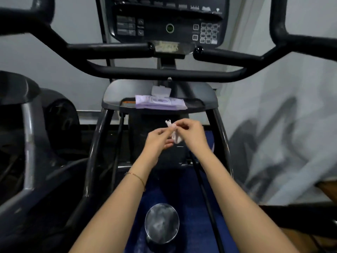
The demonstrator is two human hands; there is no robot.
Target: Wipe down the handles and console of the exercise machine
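Note:
My left hand (158, 139) and my right hand (193, 133) meet below the machine's shelf, both pinching a small crumpled white wipe (174, 133) between the fingertips. Above them a purple pack of wet wipes (160, 104) lies on the grey shelf (200, 105) with its white lid flipped open. The black console (169, 22) with keypad and a green-ringed button sits at the top centre. Black handlebars run left (107, 49) and right (228, 56) of it, and a curved crossbar (164, 73) spans below.
A shiny metal bin (162, 224) holding crumpled white material stands on the blue mat (184, 189) between my forearms. Another grey machine (27, 134) stands to the left. A white wall (273, 115) with shadows is on the right. Black frame tubes flank the mat.

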